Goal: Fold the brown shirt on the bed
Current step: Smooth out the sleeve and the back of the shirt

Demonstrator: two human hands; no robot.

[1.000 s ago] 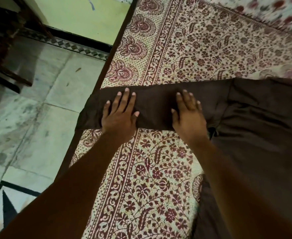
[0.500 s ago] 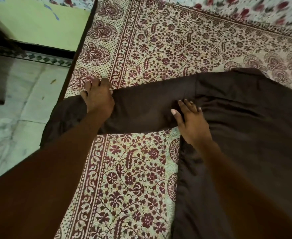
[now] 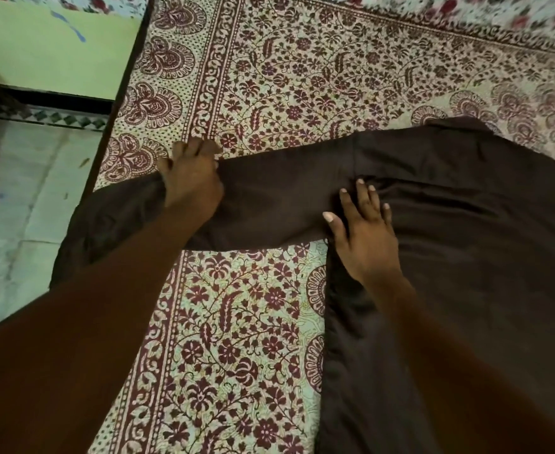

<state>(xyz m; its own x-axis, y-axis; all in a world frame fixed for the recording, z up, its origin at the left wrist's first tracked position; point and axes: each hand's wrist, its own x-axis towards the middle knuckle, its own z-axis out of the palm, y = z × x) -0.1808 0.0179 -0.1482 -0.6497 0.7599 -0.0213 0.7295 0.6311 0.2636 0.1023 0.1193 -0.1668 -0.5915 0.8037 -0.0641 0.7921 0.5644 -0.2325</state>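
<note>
- The brown shirt lies flat on the bed, in the right half of the view. Its sleeve stretches to the left, and the cuff end hangs past the bed edge above the floor.
- The left hand grips the sleeve, with the fingers curled over its far edge.
- The right hand presses flat, fingers spread, where the sleeve joins the shirt body.
- Risk: if the right hand lifts before the sleeve is carried across, the pull is likely to drag the shirt body and skew the fold line.
- Risk: the overhanging cuff end may trail or slip toward the floor if the left hand holds only the upper layer of cloth.
- Risk: creases visible near the right hand may be trapped under the sleeve if they are not smoothed first.
- Risk: a hard pull may also ruck the patterned bedsheet under the shirt.
- Count: one shirt, one sleeve in view, two hands, one bedsheet.
</note>
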